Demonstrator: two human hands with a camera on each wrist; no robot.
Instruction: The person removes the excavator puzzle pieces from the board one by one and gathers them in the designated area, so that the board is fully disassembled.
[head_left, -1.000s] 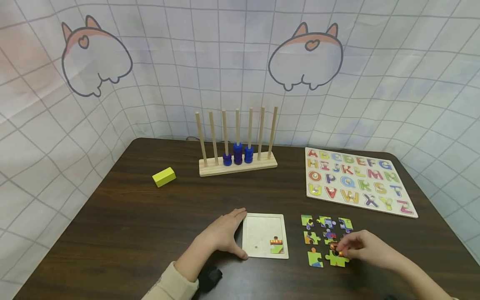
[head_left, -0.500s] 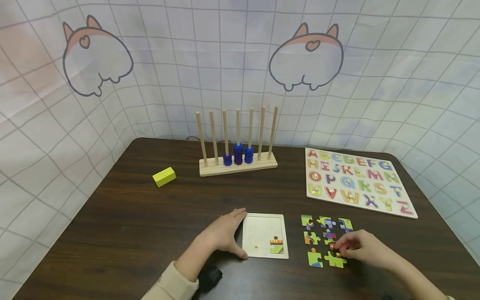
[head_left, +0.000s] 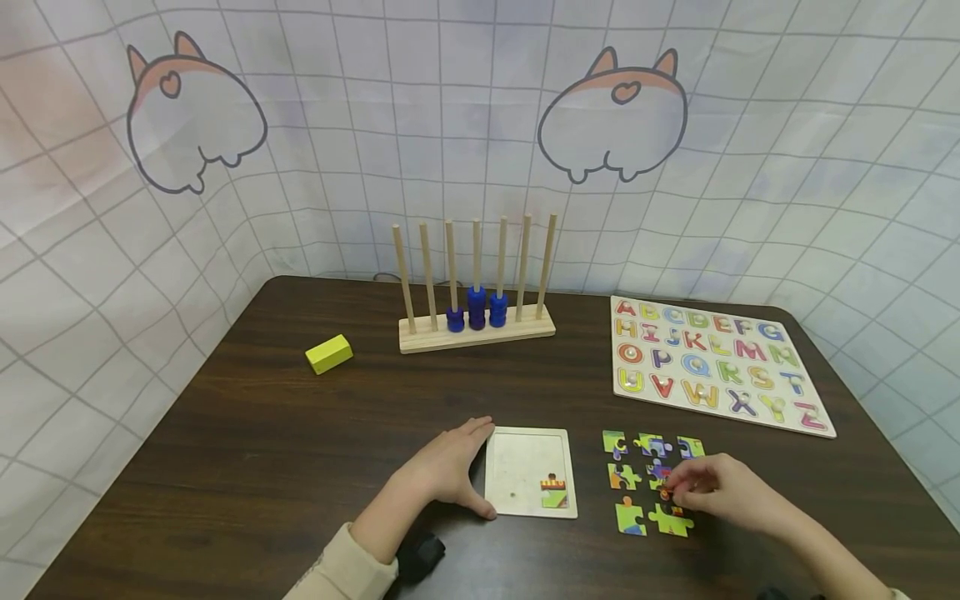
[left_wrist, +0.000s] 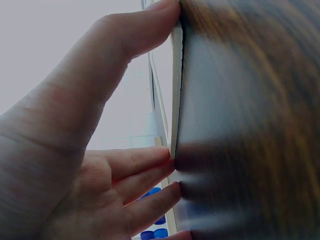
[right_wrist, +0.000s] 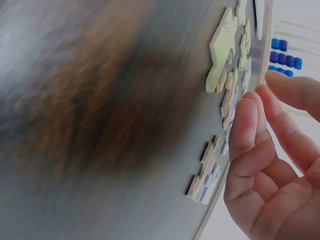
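The left hand (head_left: 442,471) spreads along the left side of a shallow wooden puzzle tray (head_left: 525,454). Its thumb touches the near corner and its fingertips touch the far one, as the left wrist view shows. One jigsaw piece (head_left: 553,493), green and red-orange, lies in the tray's near right corner. Over loose jigsaw pieces right of the tray is the right hand (head_left: 716,493), fingertips at a small red-orange piece (head_left: 665,493) that they partly cover. In the right wrist view, no piece shows between thumb and index finger; the other fingers (right_wrist: 245,130) are bent.
Behind the loose pieces lies an alphabet peg board (head_left: 720,362). A wooden rack of upright rods (head_left: 476,329) with blue beads stands at the back, and a yellow block (head_left: 328,354) lies at the left. A patterned cloth hangs behind the dark table (head_left: 247,467).
The right hand has shifted slightly left and away from the near edge. The red-orange piece and the green piece in front of it have slid a little left. The left hand and tray stay put.
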